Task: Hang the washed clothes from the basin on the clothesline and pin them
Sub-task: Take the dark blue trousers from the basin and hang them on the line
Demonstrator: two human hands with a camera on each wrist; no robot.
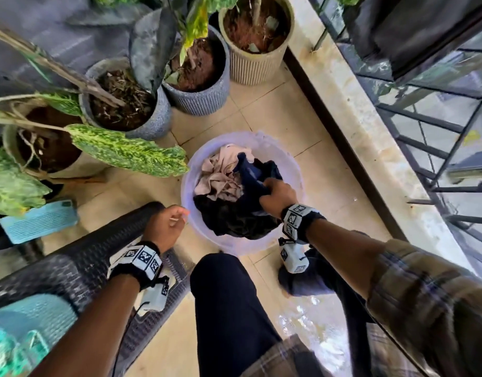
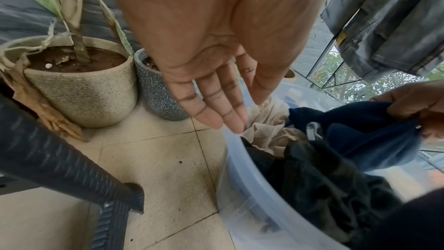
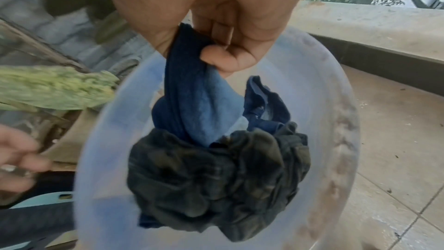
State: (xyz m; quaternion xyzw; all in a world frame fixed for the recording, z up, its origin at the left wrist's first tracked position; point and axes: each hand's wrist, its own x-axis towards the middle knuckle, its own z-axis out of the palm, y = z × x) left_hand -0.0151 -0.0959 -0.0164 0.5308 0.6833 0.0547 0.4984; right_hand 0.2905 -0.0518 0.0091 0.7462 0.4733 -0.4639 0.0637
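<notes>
1. I am judging the job to be barely begun: the basin is sitting on the tiled floor with three garments bunched inside, and none of them is on a line yet. No clothesline or pegs are showing in any view, so all the hanging and pinning is lying ahead of me.
2. My right hand is reaching into the right side of the basin, and its fingers are curling tight round a gathered fold of the navy garment, drawing it taut above the pile.
3. My left hand is hovering just outside the basin's left rim, holding nothing; the wrist view is showing its fingers straight and together.
4. The navy garment is looking damp and limp, its lower part tucked under the dark plaid garment, which is lying crumpled at the near edge.
5. A beige garment is lying wadded at the far left side of the basin, touching both.
</notes>
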